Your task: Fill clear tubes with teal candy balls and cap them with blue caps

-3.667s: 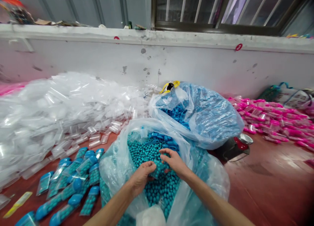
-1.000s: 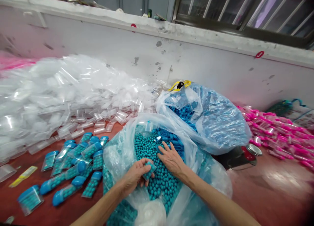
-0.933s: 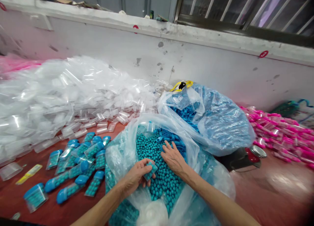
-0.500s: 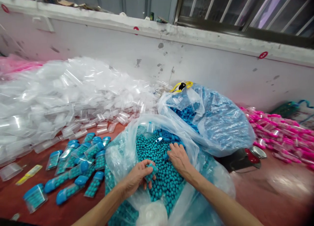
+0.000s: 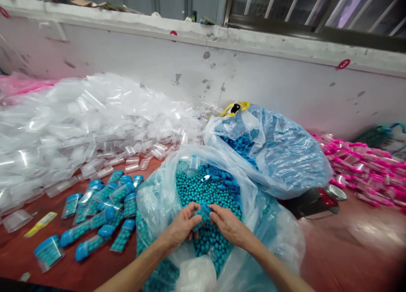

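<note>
My left hand [image 5: 185, 224] is closed around a small clear container of teal beads [image 5: 200, 219], held over an open plastic bag. My right hand [image 5: 226, 222] pinches a blue cap [image 5: 206, 208] at the top of that container; whether the cap is seated I cannot tell. Below both hands lie loose teal beads [image 5: 193, 189] in the clear bag [image 5: 158, 199]. Several blue caps [image 5: 226, 183] rest on the beads toward the back of the bag. A clear empty container [image 5: 194, 162] lies at the bag's far side.
Capped bead-filled containers [image 5: 122, 237] lie at left on the red table [image 5: 104, 275]. Behind them is a heap of clear containers [image 5: 95, 118]. A second bag [image 5: 285, 156] holds blue caps. Pink pieces [image 5: 364, 169] are piled at right, near a dark object with a metal lid [image 5: 336, 192].
My right hand has come back from the caps in the bag to my left hand, now with a blue cap in its fingers. The left hand still holds the container.
</note>
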`<state>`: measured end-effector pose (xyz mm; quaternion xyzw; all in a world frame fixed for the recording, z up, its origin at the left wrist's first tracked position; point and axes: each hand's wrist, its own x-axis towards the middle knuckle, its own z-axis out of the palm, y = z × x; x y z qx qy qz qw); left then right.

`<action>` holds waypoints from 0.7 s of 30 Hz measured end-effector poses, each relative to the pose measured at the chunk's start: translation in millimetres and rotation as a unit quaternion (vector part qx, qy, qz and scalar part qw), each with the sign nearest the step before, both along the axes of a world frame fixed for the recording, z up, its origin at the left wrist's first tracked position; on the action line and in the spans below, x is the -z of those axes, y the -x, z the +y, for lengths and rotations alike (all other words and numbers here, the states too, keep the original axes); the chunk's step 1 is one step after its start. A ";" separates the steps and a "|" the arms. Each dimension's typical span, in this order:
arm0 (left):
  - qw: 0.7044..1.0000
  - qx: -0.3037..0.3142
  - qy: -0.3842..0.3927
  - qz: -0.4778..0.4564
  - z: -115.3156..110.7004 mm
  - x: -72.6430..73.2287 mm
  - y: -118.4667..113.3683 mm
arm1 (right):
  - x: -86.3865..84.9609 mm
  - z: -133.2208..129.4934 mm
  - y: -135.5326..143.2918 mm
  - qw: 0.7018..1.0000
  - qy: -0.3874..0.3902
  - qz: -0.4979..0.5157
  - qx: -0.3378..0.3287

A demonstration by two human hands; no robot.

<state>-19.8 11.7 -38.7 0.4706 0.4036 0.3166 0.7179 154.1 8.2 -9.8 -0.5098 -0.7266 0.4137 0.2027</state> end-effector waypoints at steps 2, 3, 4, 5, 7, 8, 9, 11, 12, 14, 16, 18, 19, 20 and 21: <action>1.000 -0.010 -0.012 0.005 -0.5 0.2 -2.0 | -5.2 -0.7 1.9 1.000 -0.024 -0.009 0.015; 1.000 -0.013 -0.016 0.005 -0.6 -0.1 -2.8 | -8.1 -0.6 2.4 1.000 -0.022 -0.007 0.017; 1.000 -0.013 -0.019 0.005 -0.6 -0.5 -3.5 | -10.8 -0.3 2.7 1.000 -0.014 0.000 0.016; 1.000 -0.012 -0.023 0.005 -0.7 -1.0 -4.0 | -13.1 -0.1 2.9 1.000 -0.005 0.006 0.013; 1.000 -0.011 -0.028 0.001 -1.0 -2.0 -4.5 | -16.0 0.3 3.0 1.000 0.013 0.019 0.010; 1.000 -0.013 -0.028 0.001 -1.3 -2.4 -4.6 | -16.5 0.4 2.9 0.999 0.020 0.025 0.011; 1.000 -0.017 -0.026 0.002 -1.8 -2.9 -4.8 | -16.5 0.3 2.9 0.999 0.025 0.029 0.013; 0.999 -0.021 -0.024 0.004 -2.9 -4.0 -5.3 | -15.6 -0.1 2.9 0.998 0.036 0.041 0.016; 0.999 -0.021 -0.023 0.005 -3.5 -4.7 -5.7 | -15.1 -0.3 3.1 0.998 0.039 0.048 0.019; 0.999 -0.023 -0.022 0.002 -4.7 -6.1 -6.6 | -14.7 -0.7 4.0 0.997 0.046 0.061 0.027; 1.000 -0.024 -0.021 -0.002 -5.7 -7.0 -7.2 | -15.7 -1.1 5.7 0.996 0.045 0.065 0.034; 1.000 -0.022 -0.019 -0.008 -6.5 -7.4 -7.6 | -17.8 -1.7 7.9 0.997 0.040 0.052 0.032; 0.999 -0.024 -0.017 -0.012 -6.9 -7.4 -7.7 | -19.1 -2.1 8.9 0.998 0.037 0.044 0.030; 0.999 -0.024 -0.014 -0.018 -7.3 -7.4 -7.8 | -20.3 -2.6 9.5 0.998 0.034 0.037 0.029; 0.999 -0.026 -0.011 -0.023 -7.8 -7.5 -7.9 | -21.4 -3.2 9.7 0.999 0.030 0.033 0.028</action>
